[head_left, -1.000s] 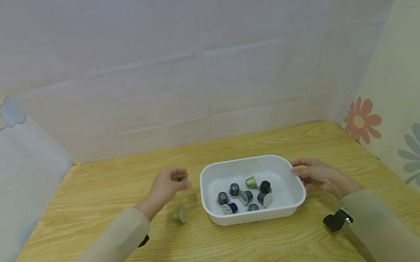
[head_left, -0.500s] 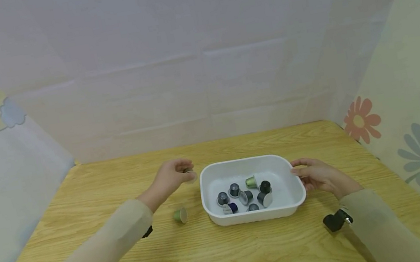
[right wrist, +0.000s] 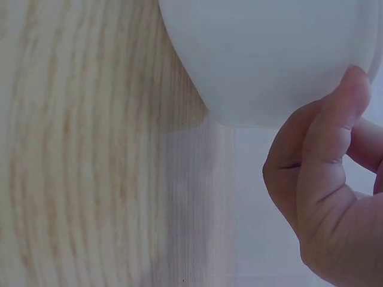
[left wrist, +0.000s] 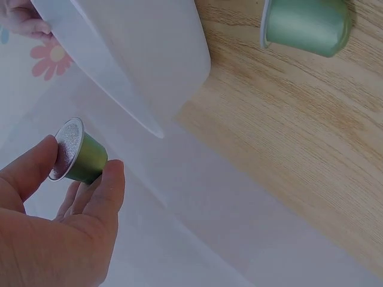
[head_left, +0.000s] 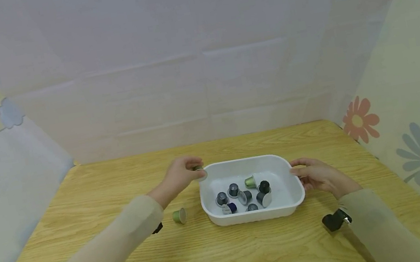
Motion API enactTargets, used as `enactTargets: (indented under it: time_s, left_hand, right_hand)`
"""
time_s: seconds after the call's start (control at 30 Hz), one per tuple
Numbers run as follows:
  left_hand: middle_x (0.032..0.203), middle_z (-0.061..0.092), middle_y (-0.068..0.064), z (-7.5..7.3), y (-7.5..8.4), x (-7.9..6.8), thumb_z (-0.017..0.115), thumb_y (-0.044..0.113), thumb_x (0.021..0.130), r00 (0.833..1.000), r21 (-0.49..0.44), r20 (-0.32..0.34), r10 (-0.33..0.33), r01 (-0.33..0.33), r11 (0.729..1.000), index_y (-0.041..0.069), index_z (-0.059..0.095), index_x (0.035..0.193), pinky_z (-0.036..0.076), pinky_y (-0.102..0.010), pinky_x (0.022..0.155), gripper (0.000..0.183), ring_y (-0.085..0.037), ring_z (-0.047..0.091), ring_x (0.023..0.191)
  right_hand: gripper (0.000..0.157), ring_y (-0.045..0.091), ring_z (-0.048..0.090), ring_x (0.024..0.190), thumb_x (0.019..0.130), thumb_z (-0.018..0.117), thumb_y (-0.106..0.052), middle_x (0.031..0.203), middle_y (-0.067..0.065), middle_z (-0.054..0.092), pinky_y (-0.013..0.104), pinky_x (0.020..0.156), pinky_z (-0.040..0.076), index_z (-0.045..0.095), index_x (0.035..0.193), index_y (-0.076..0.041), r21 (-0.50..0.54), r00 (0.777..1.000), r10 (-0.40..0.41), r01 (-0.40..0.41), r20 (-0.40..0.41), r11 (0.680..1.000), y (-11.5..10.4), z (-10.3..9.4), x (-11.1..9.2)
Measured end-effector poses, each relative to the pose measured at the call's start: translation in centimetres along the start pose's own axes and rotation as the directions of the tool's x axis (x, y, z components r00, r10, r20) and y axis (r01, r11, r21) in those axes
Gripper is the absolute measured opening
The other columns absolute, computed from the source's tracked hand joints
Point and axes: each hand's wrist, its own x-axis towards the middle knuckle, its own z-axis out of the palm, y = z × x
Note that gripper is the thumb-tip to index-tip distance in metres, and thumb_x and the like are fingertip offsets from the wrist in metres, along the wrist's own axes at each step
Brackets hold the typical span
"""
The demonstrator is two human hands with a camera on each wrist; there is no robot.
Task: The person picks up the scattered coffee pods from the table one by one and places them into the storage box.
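Note:
My left hand (head_left: 179, 173) pinches a green coffee capsule (left wrist: 88, 156) between thumb and fingertips, its silvery foil lid facing the thumb. This hand is at the left end of a white plastic tray (head_left: 253, 217), over its back left corner in the head view. My right hand (head_left: 319, 175) grips the tray's right end at the rim; bent fingers (right wrist: 326, 137) press the outer wall below the rim. Several dark capsules, a deep blue one (head_left: 231, 208) and a light green one (head_left: 249, 182) lie in the tray. Another green capsule (head_left: 180, 216) lies on its side left of the tray.
The tray stands on a wooden table (head_left: 131, 255). A pale cloth wall (head_left: 201, 81) rises behind the table's back edge, with printed side walls left and right. A black device (head_left: 336, 220) sits at my right wrist.
My left hand has moved right, carrying the green capsule from beside the tray to its left rim. The right hand and tray have stayed put.

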Motion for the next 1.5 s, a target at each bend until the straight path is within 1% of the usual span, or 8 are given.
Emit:
enactTargets:
  time_s: [0.23, 0.57, 0.77, 1.0, 1.3, 1.5]
  left_hand:
    - [0.126, 0.061, -0.019, 0.6, 0.2, 0.3, 0.070, 0.003, 0.089, 1.000, -0.006, 0.006, -0.002, 0.002, 1.000, -0.009, 0.055, 0.130, 0.045, -0.040, 0.102, 0.046, -0.032, 0.055, 0.122]
    - [0.123, 0.063, -0.017, 1.9, 0.3, 0.7, 0.072, 0.003, 0.087, 1.000, -0.022, 0.004, -0.009, 0.010, 1.000, -0.007, 0.057, 0.128, 0.045, -0.038, 0.102, 0.045, -0.030, 0.056, 0.119]
    - [0.124, 0.063, -0.017, 2.5, 0.5, 0.7, 0.071, 0.004, 0.087, 1.000, -0.027, 0.017, -0.020, 0.021, 0.999, -0.006, 0.057, 0.127, 0.044, -0.039, 0.103, 0.043, -0.030, 0.056, 0.120]
    - [0.125, 0.062, -0.016, 2.8, 0.6, 0.9, 0.070, 0.004, 0.088, 0.999, -0.032, 0.019, -0.042, 0.043, 0.999, -0.004, 0.058, 0.128, 0.043, -0.040, 0.104, 0.043, -0.030, 0.055, 0.121]
    - [0.124, 0.063, -0.016, 3.7, 0.3, 1.4, 0.071, 0.002, 0.087, 0.999, -0.045, 0.015, -0.031, 0.032, 0.999, -0.006, 0.057, 0.128, 0.044, -0.039, 0.103, 0.044, -0.030, 0.055, 0.120]
    - [0.123, 0.064, -0.017, 4.0, 0.1, 1.7, 0.071, 0.001, 0.087, 1.000, -0.022, 0.016, -0.014, 0.014, 1.000, -0.007, 0.057, 0.127, 0.046, -0.038, 0.101, 0.043, -0.030, 0.056, 0.119]
  right_hand:
    - [0.022, 0.010, 0.057, 0.062, 0.100, 0.053, -0.009, 0.081, 0.005, 0.059, 0.021, 0.052, 0.053, 0.049, 0.121, -0.003, 0.001, 1.000, 0.002, -0.002, 0.000, 1.000, 0.0, 0.0, 0.0]
    - [0.033, 0.009, 0.058, 0.062, 0.100, 0.053, -0.010, 0.080, 0.005, 0.060, 0.021, 0.053, 0.054, 0.043, 0.129, 0.002, 0.001, 1.000, -0.001, 0.001, -0.001, 1.000, 0.0, 0.0, 0.0]
    - [0.035, 0.008, 0.057, 0.062, 0.100, 0.053, -0.010, 0.081, 0.004, 0.059, 0.021, 0.054, 0.054, 0.042, 0.131, 0.003, -0.019, 1.000, -0.011, 0.012, 0.004, 1.000, 0.1, 0.1, 0.0]
    - [0.032, 0.009, 0.058, 0.062, 0.100, 0.052, -0.010, 0.080, 0.005, 0.060, 0.021, 0.054, 0.054, 0.044, 0.129, 0.001, -0.009, 1.000, -0.004, 0.004, -0.003, 1.000, 0.2, -0.1, 0.1]
    - [0.039, 0.008, 0.057, 0.060, 0.101, 0.052, -0.010, 0.079, 0.005, 0.060, 0.020, 0.053, 0.054, 0.039, 0.134, 0.005, -0.028, 1.000, -0.010, 0.011, 0.004, 1.000, 0.2, -0.1, 0.2]
    - [0.042, 0.008, 0.057, 0.061, 0.101, 0.053, -0.011, 0.081, 0.005, 0.060, 0.020, 0.054, 0.054, 0.037, 0.136, 0.005, -0.028, 1.000, -0.008, 0.008, 0.002, 1.000, 0.2, -0.1, 0.2]
